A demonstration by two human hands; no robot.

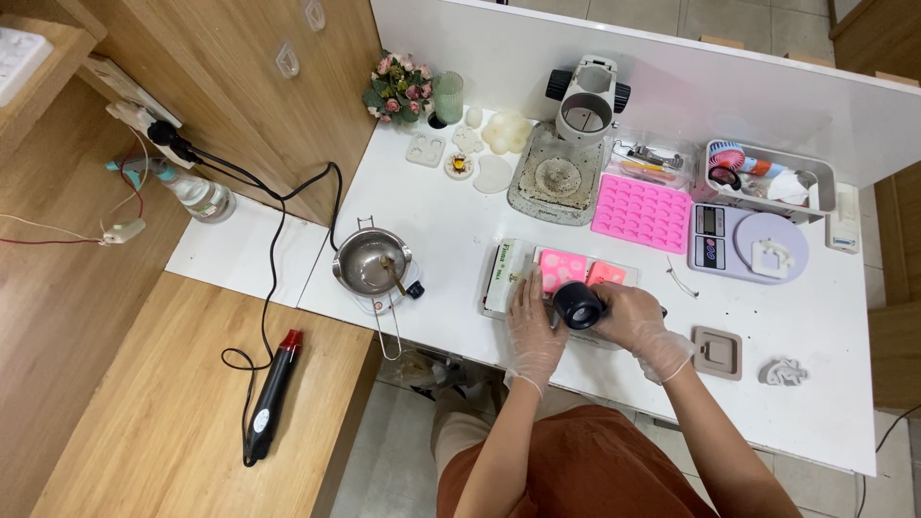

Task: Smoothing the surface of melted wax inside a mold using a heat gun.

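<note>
- at the tabletop (451, 240) edge, the right hand (633, 321) grips a black cylinder (578, 305) (its lower end hidden)
- left hand (532, 326) lies flat, fingers spread, partly covering the pink mould (561, 269)

The bench (451, 240) has open surface along its left edge, between the metal pot (372, 261) and the small white moulds (427, 149) near the back left corner. Another free strip runs along the front edge at the right, broken only by a square brown mould (718, 352) and a small white figure (783, 371). The back edge is crowded: microscope stand (566, 153), pink mould sheet (641, 212), scale (746, 246) and tray (767, 177) stand close together.
</note>
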